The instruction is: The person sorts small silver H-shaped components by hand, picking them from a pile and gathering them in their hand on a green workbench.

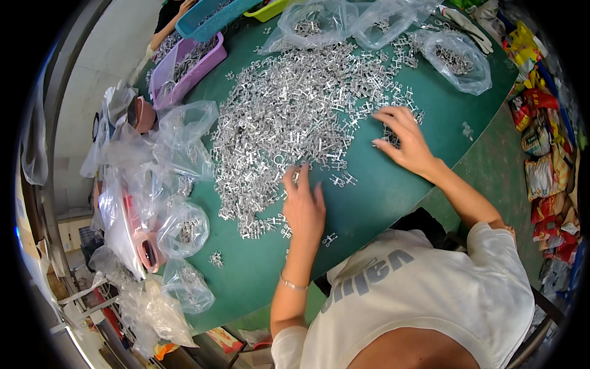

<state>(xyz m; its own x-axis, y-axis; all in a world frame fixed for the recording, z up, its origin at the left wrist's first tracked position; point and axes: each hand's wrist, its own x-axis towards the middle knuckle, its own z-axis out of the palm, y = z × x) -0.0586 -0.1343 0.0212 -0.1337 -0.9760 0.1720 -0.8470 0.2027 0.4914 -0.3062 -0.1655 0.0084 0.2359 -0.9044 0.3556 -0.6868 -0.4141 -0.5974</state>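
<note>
A broad pile of small silver metal clip-like pieces [289,111] covers the middle of the green table. At its near edge is my left hand [304,206], slightly blurred, with its fingers apart and their tips by the pieces. To the right, my right hand [407,140] curves over a small cluster of the same pieces, thumb and fingers spread apart. Neither hand shows a piece gripped in it, though the palm sides are hidden. Several loose pieces [343,179] lie between the hands, and a single one [330,239] sits beside my left wrist.
Clear plastic bags with metal pieces line the left side [184,230] and the far edge [455,61]. A purple basket [196,72] and a blue basket [206,21] stand far left, near another person's arm [161,34]. A glove [470,26] lies far right. Colourful packets [544,160] hang beyond the table.
</note>
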